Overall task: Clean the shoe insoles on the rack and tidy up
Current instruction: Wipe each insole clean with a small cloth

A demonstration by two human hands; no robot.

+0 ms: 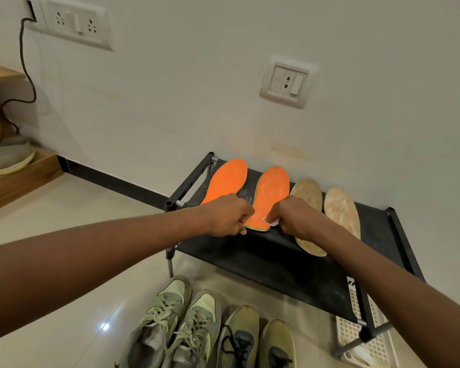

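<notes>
Two hands [227, 215] [294, 217] on orange insole [270, 195], toe toward wall [197, 102], lengthwise across rack [290, 261]

Four insoles [272, 193] on rack [290, 266], shoes [197, 330] before.

Four insoles lie on a black rack [290, 264]: two orange, two beige. The left hand [227, 215] pinches the heel of the right orange insole [271, 195]; the right hand [292, 217] presses a white wipe [271, 221] onto it.
</notes>
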